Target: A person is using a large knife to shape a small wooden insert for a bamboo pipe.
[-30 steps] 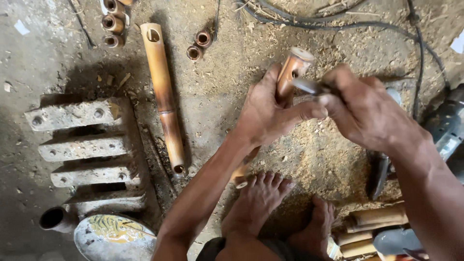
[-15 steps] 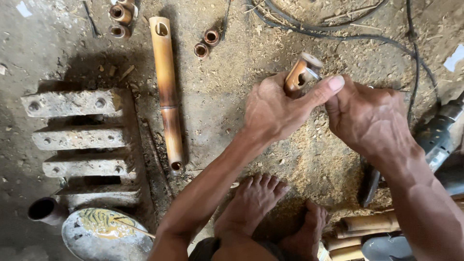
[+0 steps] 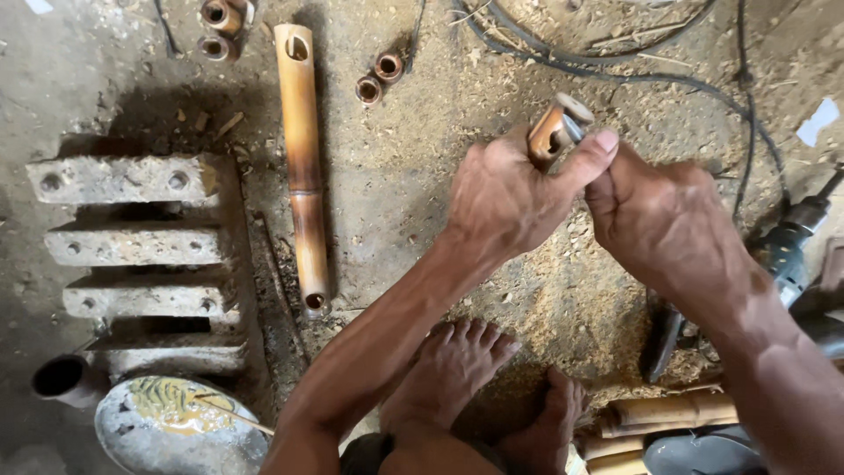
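My left hand (image 3: 505, 198) grips a short brown bamboo piece (image 3: 552, 130) with a hole cut in its side, held upright above the sawdust-covered floor. My right hand (image 3: 664, 224) is closed around a thin metal tool whose tip pokes into the bamboo's hole near its top; most of the tool is hidden in my fist. My two bare feet (image 3: 457, 369) rest on the ground below my hands.
A long bamboo pole (image 3: 303, 167) lies on the floor at left, beside stepped concrete blocks (image 3: 132, 237). Short bamboo rings (image 3: 378, 77) lie at the top. A power drill (image 3: 787, 251) and black cables (image 3: 615, 62) are at right. A bowl (image 3: 176, 427) sits bottom left, cut bamboo pieces (image 3: 668, 413) bottom right.
Both hands have shifted slightly right and upward with the bamboo piece. My right hand has closed in tighter against the bamboo, hiding more of the tool.
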